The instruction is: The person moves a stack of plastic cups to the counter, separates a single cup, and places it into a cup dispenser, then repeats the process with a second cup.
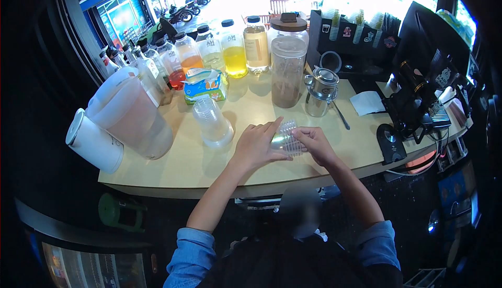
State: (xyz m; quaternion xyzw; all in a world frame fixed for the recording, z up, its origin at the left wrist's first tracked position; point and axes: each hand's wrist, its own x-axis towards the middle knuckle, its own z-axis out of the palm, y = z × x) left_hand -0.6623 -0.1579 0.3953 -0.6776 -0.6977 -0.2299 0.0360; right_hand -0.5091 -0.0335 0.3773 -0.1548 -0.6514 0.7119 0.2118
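A stack of clear plastic cups lies tilted between both hands above the front of the wooden counter. My left hand is wrapped round the closed end of the stack. The fingers of my right hand pinch the rims at its other end. To the left, another stack of clear cups stands on the counter. Behind the hands stands a tall clear container with brown contents. A metal drip filter sits on a glass beside it, and a spoon lies to the right.
Bottles of coloured liquid line the back, with a tissue pack before them. Large pitchers and a white container stand at left. A white napkin, a black device and a monitor are at right.
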